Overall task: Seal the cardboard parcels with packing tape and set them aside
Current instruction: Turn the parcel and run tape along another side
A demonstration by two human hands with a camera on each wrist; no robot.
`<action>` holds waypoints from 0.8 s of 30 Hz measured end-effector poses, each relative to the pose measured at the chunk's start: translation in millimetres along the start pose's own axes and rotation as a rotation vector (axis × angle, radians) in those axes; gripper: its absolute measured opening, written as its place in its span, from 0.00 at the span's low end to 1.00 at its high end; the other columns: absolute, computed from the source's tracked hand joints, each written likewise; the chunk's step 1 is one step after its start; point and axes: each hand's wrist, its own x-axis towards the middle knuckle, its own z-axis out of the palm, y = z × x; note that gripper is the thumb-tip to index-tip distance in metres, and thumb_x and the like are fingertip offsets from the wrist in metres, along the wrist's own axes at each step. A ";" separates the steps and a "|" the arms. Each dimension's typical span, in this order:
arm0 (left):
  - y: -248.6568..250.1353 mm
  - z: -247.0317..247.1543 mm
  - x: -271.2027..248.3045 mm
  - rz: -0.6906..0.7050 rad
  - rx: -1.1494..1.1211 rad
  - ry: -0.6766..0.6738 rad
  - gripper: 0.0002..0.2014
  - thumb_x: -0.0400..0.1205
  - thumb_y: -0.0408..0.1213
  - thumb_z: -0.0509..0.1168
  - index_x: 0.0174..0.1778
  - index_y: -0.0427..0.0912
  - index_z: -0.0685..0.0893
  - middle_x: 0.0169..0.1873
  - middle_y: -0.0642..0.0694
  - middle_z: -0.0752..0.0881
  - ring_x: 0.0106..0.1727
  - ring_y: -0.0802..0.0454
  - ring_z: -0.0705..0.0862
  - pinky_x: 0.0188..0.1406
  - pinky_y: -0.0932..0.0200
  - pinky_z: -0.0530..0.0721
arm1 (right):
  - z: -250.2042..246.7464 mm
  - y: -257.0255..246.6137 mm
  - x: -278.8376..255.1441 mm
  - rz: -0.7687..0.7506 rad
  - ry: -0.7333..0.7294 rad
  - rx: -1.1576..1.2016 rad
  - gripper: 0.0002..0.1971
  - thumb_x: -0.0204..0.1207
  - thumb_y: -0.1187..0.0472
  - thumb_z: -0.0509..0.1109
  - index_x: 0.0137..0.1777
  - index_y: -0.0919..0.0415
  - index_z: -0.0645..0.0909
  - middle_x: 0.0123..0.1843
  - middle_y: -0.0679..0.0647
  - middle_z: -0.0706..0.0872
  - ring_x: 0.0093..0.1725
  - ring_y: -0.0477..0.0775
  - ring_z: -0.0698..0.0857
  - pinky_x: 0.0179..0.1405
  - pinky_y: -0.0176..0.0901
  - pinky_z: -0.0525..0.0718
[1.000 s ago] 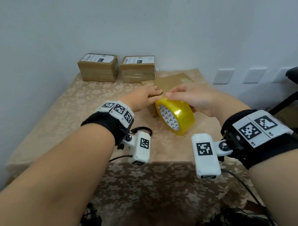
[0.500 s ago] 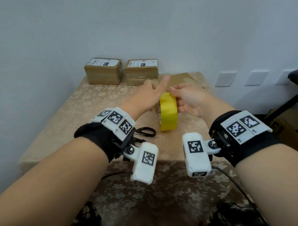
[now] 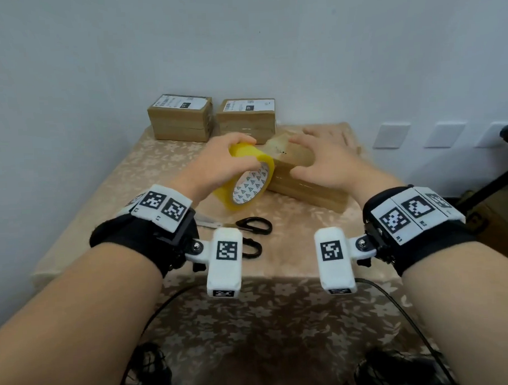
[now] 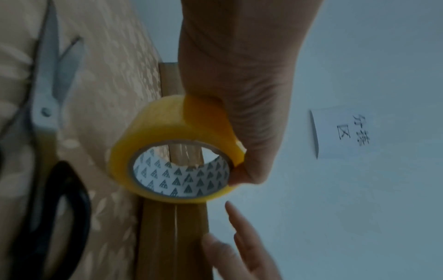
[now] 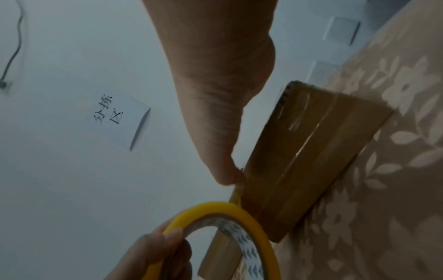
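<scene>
My left hand (image 3: pixel 231 161) grips a yellow roll of packing tape (image 3: pixel 248 186) from above, its fingers curled over the rim, at the near left corner of a brown cardboard parcel (image 3: pixel 308 188). In the left wrist view the tape roll (image 4: pixel 172 151) stands on edge against the parcel (image 4: pixel 172 236). My right hand (image 3: pixel 315 157) lies spread on top of the parcel. In the right wrist view its thumb presses the parcel's (image 5: pixel 311 151) upper edge, where a strip of tape leads down to the roll (image 5: pixel 223 210).
Two labelled parcels (image 3: pixel 179 117) (image 3: pixel 246 117) stand side by side at the back by the wall. Black-handled scissors (image 3: pixel 248 226) lie on the floral tablecloth (image 3: pixel 130 197) just in front of the roll. A paper sign (image 4: pixel 342 130) hangs on the wall.
The tape roll has passed from my right hand to my left. My left hand has come off the parcel, and my right hand now lies spread on it.
</scene>
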 end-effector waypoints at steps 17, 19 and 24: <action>-10.1 4.1 24.7 0.174 0.425 -0.006 0.24 0.80 0.46 0.65 0.73 0.51 0.73 0.69 0.49 0.78 0.67 0.49 0.76 0.57 0.60 0.72 | 36.4 -13.6 38.3 0.096 -0.178 -0.132 0.31 0.85 0.50 0.53 0.85 0.51 0.49 0.87 0.55 0.50 0.85 0.62 0.48 0.80 0.72 0.46; -9.6 12.2 27.1 0.211 0.504 0.001 0.25 0.80 0.52 0.66 0.72 0.49 0.73 0.66 0.46 0.80 0.64 0.48 0.77 0.52 0.59 0.73 | 38.5 -11.3 38.3 0.043 -0.169 -0.103 0.30 0.85 0.57 0.53 0.86 0.54 0.48 0.86 0.56 0.52 0.85 0.61 0.50 0.82 0.65 0.51; -9.9 5.2 31.3 0.183 0.523 0.024 0.23 0.80 0.55 0.64 0.69 0.49 0.78 0.64 0.48 0.82 0.63 0.49 0.79 0.51 0.61 0.72 | 39.3 -9.1 36.1 0.047 -0.237 -0.167 0.29 0.87 0.58 0.48 0.86 0.58 0.43 0.87 0.56 0.47 0.85 0.58 0.47 0.83 0.59 0.46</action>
